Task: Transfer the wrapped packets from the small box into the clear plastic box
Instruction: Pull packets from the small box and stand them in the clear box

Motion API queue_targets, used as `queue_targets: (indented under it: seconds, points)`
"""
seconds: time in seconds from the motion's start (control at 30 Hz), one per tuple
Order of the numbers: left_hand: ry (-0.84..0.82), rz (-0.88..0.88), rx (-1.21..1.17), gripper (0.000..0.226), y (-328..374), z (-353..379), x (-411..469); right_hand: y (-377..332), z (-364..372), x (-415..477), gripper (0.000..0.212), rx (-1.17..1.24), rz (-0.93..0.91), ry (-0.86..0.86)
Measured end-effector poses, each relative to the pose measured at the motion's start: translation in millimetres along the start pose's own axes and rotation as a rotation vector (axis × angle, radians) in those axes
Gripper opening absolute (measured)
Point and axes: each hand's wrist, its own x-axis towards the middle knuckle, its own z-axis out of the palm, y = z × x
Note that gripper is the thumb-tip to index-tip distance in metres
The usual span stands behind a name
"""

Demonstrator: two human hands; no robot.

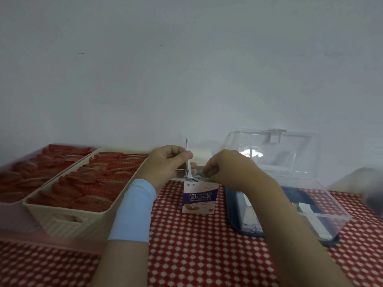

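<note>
Pinching a wrapped packet (188, 162) upright in the left hand (169, 162), just over the small box (199, 199), gripping its open top with the right hand (228, 169). Already got a few packets (249, 223) lying in the clear plastic box (323, 216) alongside. Partway through, probably more still inside.

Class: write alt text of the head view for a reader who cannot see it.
Left hand pinches a wrapped packet above the small box, whose top the right hand grips; the open clear plastic box sits to the right.

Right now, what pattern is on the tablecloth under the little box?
The tablecloth is red with rows of small white dots all over. It shows best in the head view.
</note>
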Motion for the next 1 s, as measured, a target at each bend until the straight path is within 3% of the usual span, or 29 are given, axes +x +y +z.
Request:
queue_targets:
  seconds: [0.17,0.4,0.6,0.8,1.0]
  points:
    - [-0.004,0.026,0.109,0.016,-2.2,-0.9,1.7,-2.7,0.3,3.9,0.015,-0.031,0.021,0.052]
    - [0.014,0.054,0.219,0.019,-1.8,-4.1,4.8,8.7,-11.4,-2.7,0.019,0.349,0.031,0.164]
    - [0.021,0.075,0.315,0.020,-2.6,-1.0,5.6,10.6,-5.9,-3.6,0.027,0.338,-0.003,0.254]
    - [0.277,0.229,0.131,0.010,10.9,6.7,2.6,8.7,-6.7,-2.6,0.030,0.331,-0.035,0.460]
    - [0.166,0.217,0.231,0.010,9.6,3.9,3.8,9.1,-0.5,3.0,0.029,0.277,-0.101,0.503]
